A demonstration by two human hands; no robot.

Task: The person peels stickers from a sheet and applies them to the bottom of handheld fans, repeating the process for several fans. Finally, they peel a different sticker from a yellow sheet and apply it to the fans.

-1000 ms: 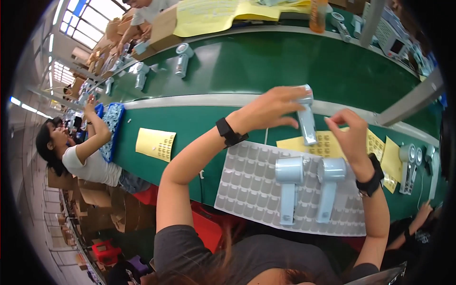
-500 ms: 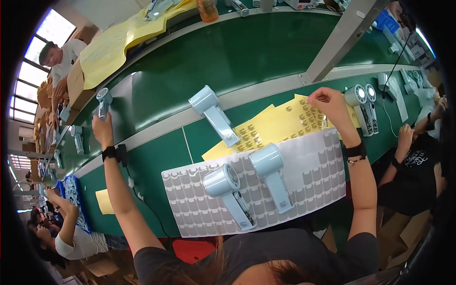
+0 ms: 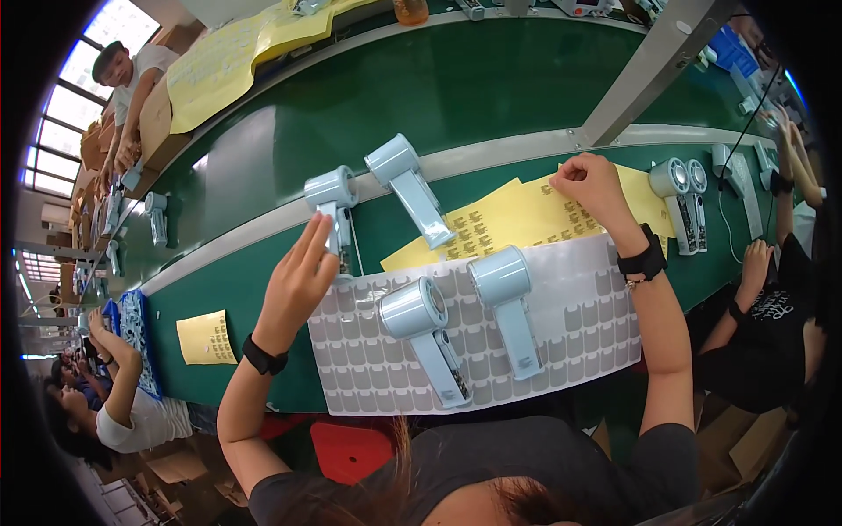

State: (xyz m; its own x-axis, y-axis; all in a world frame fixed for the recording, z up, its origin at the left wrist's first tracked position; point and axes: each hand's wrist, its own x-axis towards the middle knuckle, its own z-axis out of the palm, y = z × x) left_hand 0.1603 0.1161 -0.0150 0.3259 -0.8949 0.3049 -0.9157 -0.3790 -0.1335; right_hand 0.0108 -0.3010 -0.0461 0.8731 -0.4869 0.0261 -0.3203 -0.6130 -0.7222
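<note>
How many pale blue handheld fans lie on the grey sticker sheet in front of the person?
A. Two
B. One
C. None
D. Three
A. Two pale blue fans, one beside the other, lie on the grey sticker sheet; the fan at the left hand and another fan lie beyond the sheet, near the belt edge.

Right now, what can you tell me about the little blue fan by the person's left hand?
The pale blue handheld fan looks like smooth plastic, with a round drum head and a slim handle. It lies across the pale strip edging the green belt, head toward the belt. The left hand, fingers extended, meets its handle; whether it grips is unclear.
</note>
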